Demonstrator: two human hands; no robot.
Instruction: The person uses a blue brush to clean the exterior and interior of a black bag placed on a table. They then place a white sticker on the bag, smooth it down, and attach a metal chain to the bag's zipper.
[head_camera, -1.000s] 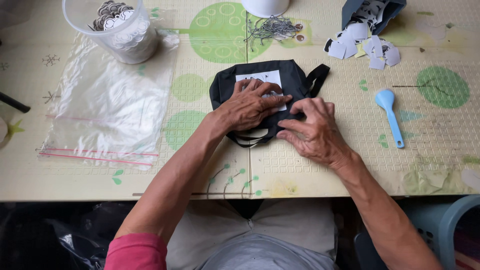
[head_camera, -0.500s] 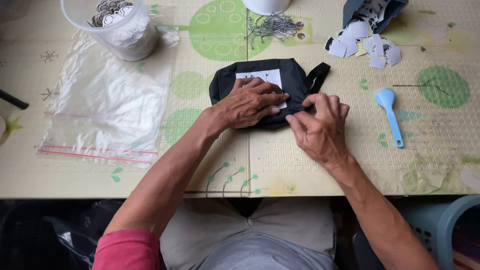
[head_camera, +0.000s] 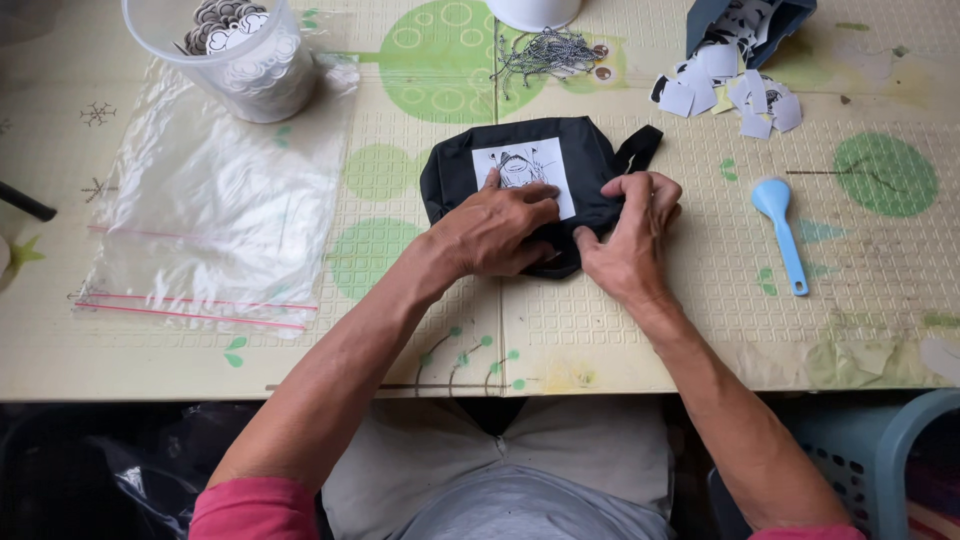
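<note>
Pressing flat on the black pouch (head_camera: 530, 180), the left hand (head_camera: 495, 232) pins it near the desk's (head_camera: 640, 330) middle, fingers spread over its white picture label (head_camera: 522, 165). The right hand (head_camera: 632, 232) pinches the pouch's right end in a narrow grip beside the strap (head_camera: 638, 148). A hard tug could slide the pouch toward the far edge into the ball chains (head_camera: 545, 52), or crease the label.

- A white square label (head_camera: 525, 172) with a dark drawing sits on the black pouch (head_camera: 450, 175), centre of the table.
- Clear plastic bags (head_camera: 215, 230) with red zip strips lie flat at left.
- Small white cut-out labels (head_camera: 735, 90) lie scattered at upper right.
</note>
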